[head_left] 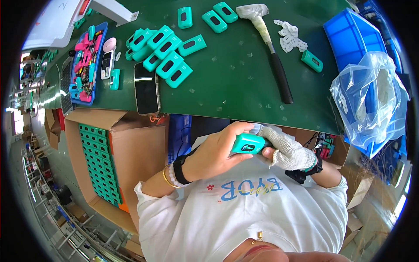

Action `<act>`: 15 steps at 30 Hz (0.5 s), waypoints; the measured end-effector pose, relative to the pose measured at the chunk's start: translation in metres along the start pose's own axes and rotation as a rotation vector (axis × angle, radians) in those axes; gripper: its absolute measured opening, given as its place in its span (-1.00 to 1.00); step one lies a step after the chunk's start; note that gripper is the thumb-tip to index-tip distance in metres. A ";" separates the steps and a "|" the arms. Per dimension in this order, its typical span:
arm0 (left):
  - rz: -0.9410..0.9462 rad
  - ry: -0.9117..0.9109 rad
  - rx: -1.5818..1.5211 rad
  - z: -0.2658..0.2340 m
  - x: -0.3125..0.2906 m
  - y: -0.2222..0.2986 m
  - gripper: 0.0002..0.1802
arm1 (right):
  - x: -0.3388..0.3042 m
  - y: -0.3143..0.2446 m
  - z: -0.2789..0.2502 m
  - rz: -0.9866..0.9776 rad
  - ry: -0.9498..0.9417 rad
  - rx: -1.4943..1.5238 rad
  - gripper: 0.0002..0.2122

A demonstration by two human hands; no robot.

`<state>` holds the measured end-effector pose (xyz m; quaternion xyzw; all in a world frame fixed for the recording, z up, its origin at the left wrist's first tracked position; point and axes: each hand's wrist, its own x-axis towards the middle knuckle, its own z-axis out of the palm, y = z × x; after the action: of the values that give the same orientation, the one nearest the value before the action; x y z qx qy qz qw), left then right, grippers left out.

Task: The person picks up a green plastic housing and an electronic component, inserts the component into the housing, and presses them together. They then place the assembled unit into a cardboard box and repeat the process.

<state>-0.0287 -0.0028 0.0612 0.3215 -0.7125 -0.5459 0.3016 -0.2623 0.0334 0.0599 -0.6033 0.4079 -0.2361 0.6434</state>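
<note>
My left hand [218, 150], bare, with bracelets and a black wristband, is closed round a small teal plastic device [248, 144] with a dark display window. The window faces up and shows lit marks. At the device's right end, my right hand [288, 150] wears a white knitted glove with bare fingertips showing. Its fingers are closed on a dark piece [267, 144] against that end; what this is I cannot make out. Both hands are in front of my body, just off the green table's near edge. Similar teal devices [168, 46] lie piled on the table.
A hammer [279, 74] with a wrapped head lies on the table [227, 87], near white label pieces [290, 37]. A phone [147, 89] and a blue tray [99, 48] of pink and teal parts are left. A carton [144, 153] holds teal devices; a bagged blue bin [349, 35] stands right.
</note>
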 end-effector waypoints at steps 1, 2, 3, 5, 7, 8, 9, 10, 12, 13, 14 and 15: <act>0.003 0.012 0.001 -0.001 0.001 0.001 -0.45 | 0.001 0.001 -0.001 -0.003 -0.010 -0.008 -0.71; 0.054 -0.019 0.005 -0.003 0.005 0.004 -0.46 | 0.002 0.003 -0.001 -0.033 -0.027 -0.008 -0.72; 0.104 -0.051 0.010 -0.006 0.008 0.006 -0.46 | 0.003 0.004 -0.002 -0.064 -0.045 -0.008 -0.74; 0.156 -0.074 0.020 -0.008 0.009 0.007 -0.46 | 0.006 0.004 -0.003 -0.099 -0.070 -0.012 -0.75; 0.209 -0.026 0.073 -0.010 0.007 0.004 -0.47 | 0.009 0.003 -0.001 -0.056 -0.027 -0.042 -0.76; 0.235 -0.003 0.100 -0.011 0.006 0.003 -0.47 | 0.011 0.002 0.000 -0.035 -0.006 -0.055 -0.77; 0.234 0.005 0.106 -0.012 0.004 0.002 -0.47 | 0.013 -0.003 0.000 -0.041 -0.014 -0.058 -0.77; 0.081 0.083 -0.136 -0.012 -0.003 0.002 -0.53 | 0.017 -0.015 0.001 0.045 -0.019 -0.096 -0.69; -0.217 0.243 -0.620 -0.012 -0.014 -0.001 -0.66 | 0.021 -0.036 0.003 0.214 -0.027 -0.175 -0.53; -0.148 0.346 -0.712 -0.014 -0.019 -0.011 -0.69 | 0.021 -0.041 0.002 0.200 -0.044 -0.179 -0.53; -0.074 0.450 -0.801 -0.021 -0.023 -0.019 -0.72 | 0.016 -0.044 -0.002 0.140 -0.011 -0.211 -0.53; -0.056 0.569 -0.849 -0.040 -0.027 -0.020 -0.75 | 0.013 -0.046 -0.006 0.077 0.021 -0.245 -0.52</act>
<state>0.0212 -0.0091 0.0488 0.3254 -0.3089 -0.6859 0.5729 -0.2513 0.0120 0.1013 -0.6587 0.4631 -0.1662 0.5692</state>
